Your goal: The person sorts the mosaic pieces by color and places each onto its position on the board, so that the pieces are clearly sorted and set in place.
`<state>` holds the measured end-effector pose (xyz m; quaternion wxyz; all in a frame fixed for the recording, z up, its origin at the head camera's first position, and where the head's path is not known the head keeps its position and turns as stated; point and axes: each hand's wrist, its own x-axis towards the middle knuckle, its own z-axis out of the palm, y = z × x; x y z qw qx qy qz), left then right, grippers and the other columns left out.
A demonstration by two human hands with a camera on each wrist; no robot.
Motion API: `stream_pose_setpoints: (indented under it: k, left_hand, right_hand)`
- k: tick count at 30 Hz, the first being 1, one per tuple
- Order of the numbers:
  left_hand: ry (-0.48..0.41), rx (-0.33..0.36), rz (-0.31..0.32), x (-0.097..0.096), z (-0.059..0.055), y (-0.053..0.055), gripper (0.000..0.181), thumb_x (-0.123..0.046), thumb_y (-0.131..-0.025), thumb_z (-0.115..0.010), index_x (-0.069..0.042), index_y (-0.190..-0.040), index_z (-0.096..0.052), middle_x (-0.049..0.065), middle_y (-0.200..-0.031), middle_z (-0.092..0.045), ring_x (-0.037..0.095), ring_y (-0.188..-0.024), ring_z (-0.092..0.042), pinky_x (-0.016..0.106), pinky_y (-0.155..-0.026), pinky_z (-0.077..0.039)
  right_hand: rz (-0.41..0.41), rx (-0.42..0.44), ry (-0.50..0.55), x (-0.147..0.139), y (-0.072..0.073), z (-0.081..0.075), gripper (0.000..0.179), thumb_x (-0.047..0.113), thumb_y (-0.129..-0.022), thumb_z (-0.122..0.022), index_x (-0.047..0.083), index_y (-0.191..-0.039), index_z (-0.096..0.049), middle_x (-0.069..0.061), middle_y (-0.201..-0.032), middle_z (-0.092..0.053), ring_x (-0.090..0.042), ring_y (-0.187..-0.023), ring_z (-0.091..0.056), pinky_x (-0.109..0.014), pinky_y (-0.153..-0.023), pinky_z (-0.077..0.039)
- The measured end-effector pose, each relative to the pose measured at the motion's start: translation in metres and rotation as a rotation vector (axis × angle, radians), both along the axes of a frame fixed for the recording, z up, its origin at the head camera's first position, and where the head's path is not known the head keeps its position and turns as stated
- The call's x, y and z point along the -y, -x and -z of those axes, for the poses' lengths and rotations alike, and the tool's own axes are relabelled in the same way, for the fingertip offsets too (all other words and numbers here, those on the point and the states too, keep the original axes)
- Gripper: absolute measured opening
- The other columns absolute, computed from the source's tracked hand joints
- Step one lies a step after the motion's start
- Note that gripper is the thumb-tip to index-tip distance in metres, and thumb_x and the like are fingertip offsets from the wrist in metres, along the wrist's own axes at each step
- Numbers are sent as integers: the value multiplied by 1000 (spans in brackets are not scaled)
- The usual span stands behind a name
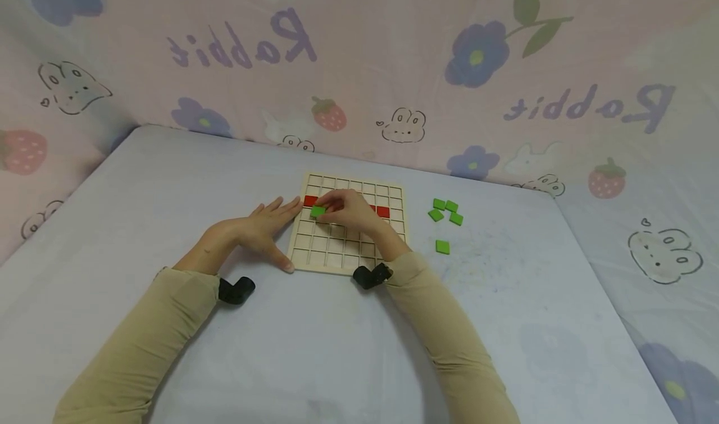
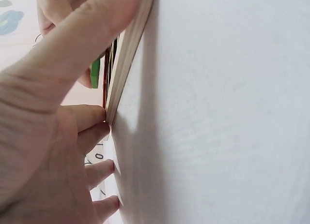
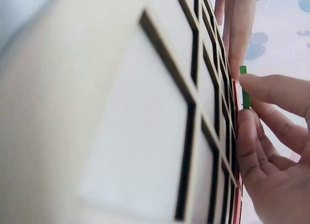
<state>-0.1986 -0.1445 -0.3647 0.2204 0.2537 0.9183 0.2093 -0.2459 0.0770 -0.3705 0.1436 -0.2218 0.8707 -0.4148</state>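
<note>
A light wooden grid board (image 1: 337, 249) lies flat on the table. My left hand (image 1: 264, 227) spreads its straight fingers along the board's left edge, thumb at the near left corner. In the left wrist view its fingertips touch the table and the board's side. My right hand (image 1: 351, 212) reaches over the board and pinches a green square tile (image 1: 317, 212) above the left column; the tile is raised off the grid in the right wrist view. Red tiles sit in one row, one at the left end (image 1: 310, 201) and one toward the right (image 1: 383, 212); my right hand hides the row's middle.
Several loose green tiles (image 1: 435, 215) lie in a cluster right of the board, with a single green tile (image 1: 442, 247) nearer me. A printed cloth (image 1: 359, 68) hangs behind the white table (image 1: 314, 343). Black wrist-worn devices (image 1: 238, 291) sit at both cuffs.
</note>
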Motion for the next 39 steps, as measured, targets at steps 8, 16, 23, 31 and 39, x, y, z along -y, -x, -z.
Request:
stream_pose_setpoints:
  k: [8, 16, 23, 31, 39]
  left_hand:
    - [-2, -3, 9, -1, -2, -1, 126, -51, -67, -82, -4, -154, -4, 14, -162, 3, 42, -146, 9, 60, -116, 5]
    - [-3, -5, 13, -2, -3, -1, 126, -51, -67, -82, -5, -154, -3, 14, -162, 2, 42, -146, 9, 61, -116, 5]
    - [-5, -9, 14, -1, -2, -1, 127, -51, -67, -82, -4, -154, -3, 15, -162, 2, 43, -146, 10, 62, -115, 5]
    - [-3, -5, 8, -2, -1, 0, 128, -51, -66, -83, -4, -154, -3, 15, -162, 2, 42, -146, 9, 61, -116, 5]
    - [4, -3, -2, -1, -1, 0, 128, -52, -66, -82, -4, -154, -3, 15, -162, 2, 42, -146, 9, 61, -116, 5]
  right_hand:
    - [-15, -19, -52, 8, -1, -2, 32, 12, -84, -72, 6, -115, -68, -7, -108, -68, -17, -94, -61, -22, -78, -49]
    - [-3, -32, -54, 11, -3, -4, 29, 10, -85, -70, 6, -113, -69, -9, -108, -69, -20, -99, -63, -27, -85, -51]
    - [3, -19, -42, 10, -3, -3, 29, 9, -85, -70, 6, -114, -68, -9, -108, -68, -19, -100, -63, -27, -85, -51]
    - [14, -42, -27, 10, -3, -1, 28, 6, -85, -69, 5, -113, -69, -10, -104, -69, -19, -96, -64, -24, -82, -51]
    - [-8, -16, 3, 5, -4, -2, 28, 10, -86, -69, 6, -114, -68, -8, -106, -68, -17, -97, -63, -24, -84, -51]
